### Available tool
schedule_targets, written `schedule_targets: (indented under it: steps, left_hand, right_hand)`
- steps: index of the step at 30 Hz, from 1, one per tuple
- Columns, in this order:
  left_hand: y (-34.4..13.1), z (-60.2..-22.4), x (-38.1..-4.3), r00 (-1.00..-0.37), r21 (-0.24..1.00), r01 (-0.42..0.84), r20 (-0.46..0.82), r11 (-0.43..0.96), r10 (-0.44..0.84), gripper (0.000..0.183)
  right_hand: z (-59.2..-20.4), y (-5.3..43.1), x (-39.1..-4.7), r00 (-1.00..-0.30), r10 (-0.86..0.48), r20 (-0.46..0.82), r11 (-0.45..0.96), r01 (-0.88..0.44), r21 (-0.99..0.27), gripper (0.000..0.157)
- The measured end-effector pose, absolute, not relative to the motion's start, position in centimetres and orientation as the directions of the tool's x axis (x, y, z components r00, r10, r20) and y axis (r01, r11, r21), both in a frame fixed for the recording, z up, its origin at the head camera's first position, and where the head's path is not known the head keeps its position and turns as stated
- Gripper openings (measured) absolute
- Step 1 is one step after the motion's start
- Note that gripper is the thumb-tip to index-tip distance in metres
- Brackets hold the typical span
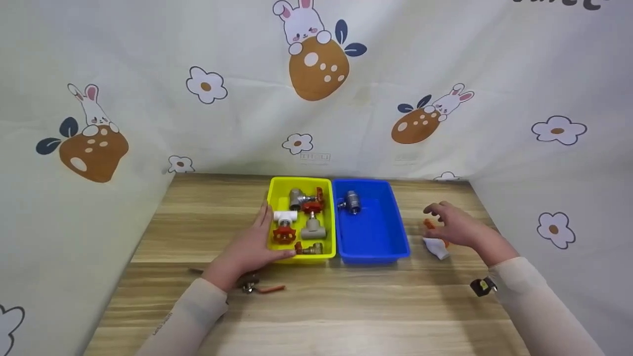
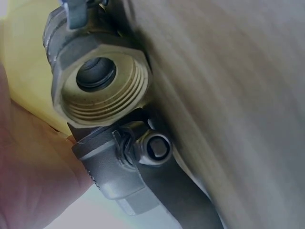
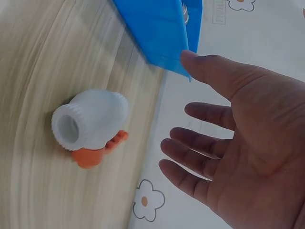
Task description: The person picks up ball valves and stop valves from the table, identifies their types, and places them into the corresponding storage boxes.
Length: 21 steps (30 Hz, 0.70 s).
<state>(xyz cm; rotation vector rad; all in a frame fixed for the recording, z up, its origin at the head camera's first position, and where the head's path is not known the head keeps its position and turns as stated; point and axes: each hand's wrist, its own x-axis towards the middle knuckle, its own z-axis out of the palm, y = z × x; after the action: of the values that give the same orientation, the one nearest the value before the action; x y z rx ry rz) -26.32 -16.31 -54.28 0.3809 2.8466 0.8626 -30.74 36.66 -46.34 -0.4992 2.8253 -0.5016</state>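
My left hand [image 1: 247, 247] rests against the left side of the yellow bin [image 1: 332, 222], its thumb along the front rim. Inside that bin lie several valves, among them a white tee-shaped valve [image 1: 285, 216] with a red handwheel and a beige valve [image 1: 313, 228]. Below my left wrist, partly hidden, are metal ball valves; the left wrist view shows a threaded valve [image 2: 102, 86] beside a grey lever valve [image 2: 112, 164]. My right hand [image 1: 457, 225] hovers with spread fingers near a white plastic ball valve [image 3: 90, 119] with an orange handle, apart from it.
A blue bin [image 1: 371, 259] stands right of the yellow one, with one metal valve [image 1: 352, 201] at its back left. A lever with a red grip [image 1: 272, 289] lies on the wooden table [image 1: 346, 316]. Patterned cloth [image 1: 237, 128] hangs around the table's back and sides.
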Motion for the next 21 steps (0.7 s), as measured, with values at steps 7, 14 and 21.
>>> schedule_targets:
  steps: [7, 14, 21]
  left_hand:
    - [-16.3, -54.4, -26.3, -0.958, 0.546, 0.197, -0.068, 0.814, 0.277, 0.143]
    - [-16.3, -54.2, -26.3, -0.958, 0.556, 0.192, -0.073, 0.808, 0.278, 0.143]
    - [-16.3, -54.2, -26.2, -0.957, 0.577, 0.183, -0.08, 0.796, 0.278, 0.143]
  right_hand:
    - [-47.4, 37.6, -29.8, -0.899, -0.371, -0.233, 0.897, -0.283, -0.339, 0.076]
    - [-48.9, 38.2, -29.1, -0.874, -0.462, -0.15, 0.858, -0.397, -0.327, 0.082]
    - [-50.3, 38.6, -28.7, -0.84, -0.539, -0.064, 0.826, -0.513, -0.234, 0.08]
